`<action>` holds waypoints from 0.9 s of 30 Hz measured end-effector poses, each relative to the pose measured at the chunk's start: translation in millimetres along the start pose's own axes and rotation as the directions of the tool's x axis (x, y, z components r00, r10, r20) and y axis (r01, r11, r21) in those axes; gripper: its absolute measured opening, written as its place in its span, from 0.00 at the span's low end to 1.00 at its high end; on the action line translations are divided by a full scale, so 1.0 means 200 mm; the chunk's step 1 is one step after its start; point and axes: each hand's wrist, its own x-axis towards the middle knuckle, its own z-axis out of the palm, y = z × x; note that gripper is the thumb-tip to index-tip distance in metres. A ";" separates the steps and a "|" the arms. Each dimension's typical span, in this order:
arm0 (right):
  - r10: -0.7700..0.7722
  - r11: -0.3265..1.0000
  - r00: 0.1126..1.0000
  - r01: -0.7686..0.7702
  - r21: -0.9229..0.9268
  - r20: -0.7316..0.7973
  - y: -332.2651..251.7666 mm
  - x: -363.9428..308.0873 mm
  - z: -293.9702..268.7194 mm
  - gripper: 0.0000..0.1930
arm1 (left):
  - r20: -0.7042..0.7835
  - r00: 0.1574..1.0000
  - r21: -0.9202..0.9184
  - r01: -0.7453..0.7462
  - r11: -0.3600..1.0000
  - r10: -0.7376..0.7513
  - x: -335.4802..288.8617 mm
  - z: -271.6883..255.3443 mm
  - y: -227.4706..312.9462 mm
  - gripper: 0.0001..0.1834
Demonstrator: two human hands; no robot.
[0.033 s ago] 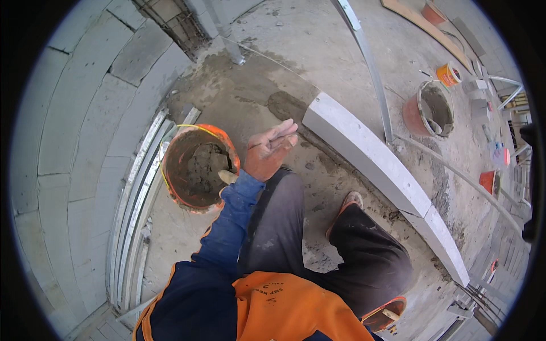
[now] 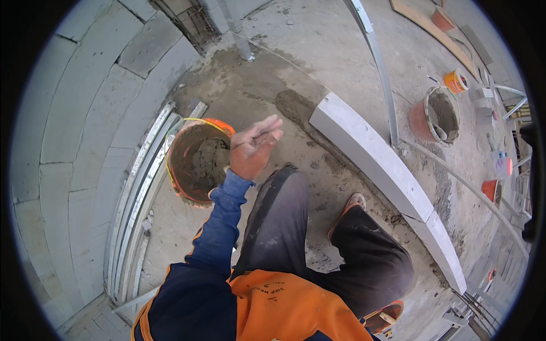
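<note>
My left hand [image 2: 253,149] reaches up from a blue sleeve, its fingers stretched out and held together, with nothing in it. It hovers beside the right rim of an orange bucket [image 2: 223,124] with a yellow handle. Grey wet mortar [image 2: 209,162] lies inside that bucket. A small pale thing at the bucket's lower edge is mostly hidden by my sleeve. To the right, a row of white-grey building blocks [image 2: 372,156] stands on the floor, and a strip of wet mortar [image 2: 296,108] runs on from its far end. My right hand does not show.
Metal channels [image 2: 133,210] lie along the block wall [image 2: 85,131] at left. A string [image 2: 284,58] stretches to the block row's far end. Beyond it stand a metal post [image 2: 380,68], a mortar bucket [image 2: 422,120] and a small yellow tub [image 2: 456,80]. Another bucket [image 2: 382,321] sits behind my right leg.
My left hand has shifted slightly left, nearer the orange bucket's rim. The pale thing at the bucket is now more covered by my sleeve. The whole view has moved a little.
</note>
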 end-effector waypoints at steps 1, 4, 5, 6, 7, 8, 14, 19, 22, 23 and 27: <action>-0.034 0.996 0.999 0.032 0.085 0.031 -0.18 0.01 -0.07 0.24 | -0.123 0.979 0.092 -0.151 0.984 0.161 -0.05 -0.21 0.04 0.22; -0.324 0.943 0.944 0.318 0.094 0.064 -0.91 0.06 -0.29 0.26 | -0.549 0.729 0.687 0.116 0.718 0.408 -0.13 -0.91 0.04 0.24; -0.417 0.908 0.900 0.406 0.106 0.126 -1.18 0.06 -0.34 0.27 | -0.567 0.640 0.796 0.261 0.547 0.519 -0.19 -1.11 0.00 0.27; -0.550 0.829 0.810 0.559 0.019 0.201 -1.46 0.03 -0.37 0.26 | -0.675 0.619 0.734 0.509 0.450 0.400 -0.26 -1.28 -0.07 0.31; -0.669 0.708 0.683 0.706 -0.029 0.294 -1.73 -0.01 -0.35 0.25 | -0.791 0.562 0.612 0.718 0.330 0.244 -0.30 -1.40 -0.15 0.35; -0.771 0.521 0.520 0.847 -0.105 0.367 -2.00 -0.05 -0.28 0.22 | -0.819 0.574 0.518 0.743 0.423 -0.007 -0.31 -1.50 -0.24 0.37; -0.804 -0.229 -0.130 0.968 -0.102 0.580 -2.69 -0.47 0.76 0.18 | -0.660 0.682 -0.205 0.241 0.949 -0.316 -0.48 -1.47 -0.57 0.23; -0.597 -0.359 0.119 0.844 -0.398 0.793 -2.73 -0.56 1.27 0.18 | -0.592 0.779 -0.275 0.044 0.961 -0.205 -0.40 -1.24 -0.48 0.19; -0.509 -0.379 0.291 0.769 -0.514 0.810 -2.80 -0.57 1.29 0.19 | -0.638 0.756 -0.341 -0.110 0.934 -0.144 -0.35 -1.11 -0.43 0.21; -0.567 -0.396 0.219 0.773 -0.496 0.794 -2.82 -0.59 1.27 0.19 | -0.625 0.771 -0.393 -0.176 0.902 -0.121 -0.34 -1.08 -0.42 0.21; -0.635 -0.573 0.013 0.663 -0.482 0.773 -2.88 -0.67 1.13 0.21 | -0.739 0.669 -0.164 -0.068 0.984 -0.077 -0.36 -1.03 -0.41 0.17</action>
